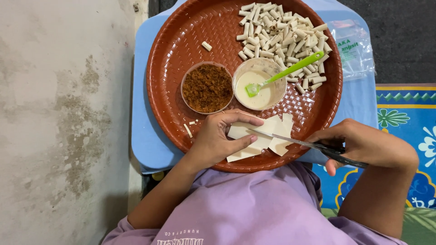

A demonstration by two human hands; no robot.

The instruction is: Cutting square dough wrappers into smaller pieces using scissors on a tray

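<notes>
My left hand point(218, 136) pinches a stack of pale dough sheets point(263, 136) at the near edge of a round brown woven tray point(181, 41). My right hand point(359, 143) grips a pair of scissors point(295, 141), whose thin blades reach left across the sheets. Behind the sheets stand a bowl of brown crumbly filling point(207, 87) and a bowl of whitish paste point(260, 84) with a green brush point(290, 70) resting in it. A heap of small rolled dough pieces point(284, 38) fills the tray's far right.
The tray rests on a light blue surface point(145, 136). A clear plastic packet point(354, 47) lies to its right. A bare grey wall or floor is to the left, and a blue patterned mat point(408, 118) to the right. One loose roll point(206, 46) and scraps point(188, 130) lie on the tray.
</notes>
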